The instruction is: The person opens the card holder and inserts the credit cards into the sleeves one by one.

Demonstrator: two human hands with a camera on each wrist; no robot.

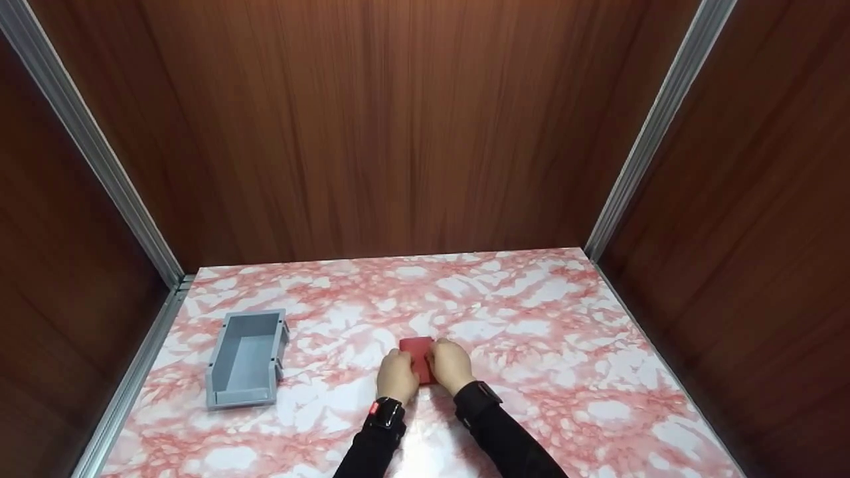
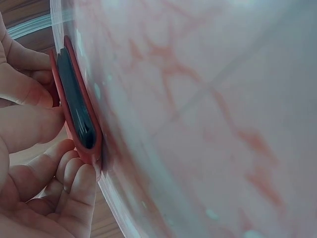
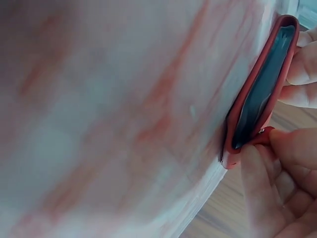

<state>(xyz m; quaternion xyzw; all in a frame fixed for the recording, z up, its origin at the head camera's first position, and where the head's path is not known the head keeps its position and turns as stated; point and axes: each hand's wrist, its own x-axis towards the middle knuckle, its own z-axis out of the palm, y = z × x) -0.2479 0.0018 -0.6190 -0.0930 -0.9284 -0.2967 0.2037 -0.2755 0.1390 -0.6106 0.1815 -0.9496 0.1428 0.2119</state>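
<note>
A small red card wallet [image 1: 417, 352] lies on the patterned tabletop between both hands. In the left wrist view, dark plastic sleeves [image 2: 75, 101] show inside the folded red cover. My left hand [image 1: 397, 377] holds the wallet's left side, thumb on top and fingertips at the edge. On the other side, my right hand [image 1: 453, 365] pinches a small red strap [image 3: 265, 135] with a metal snap between thumb and finger. The cover looks folded over, and the right wrist view shows its open end with the sleeves [image 3: 262, 89] inside.
A grey plastic bin [image 1: 247, 358] stands on the left of the table. The red-and-white marbled tabletop [image 1: 544, 372] is bounded by brown wood-grain panels [image 1: 398, 133] at the back and both sides, with metal rails [image 1: 654, 126] at the corners.
</note>
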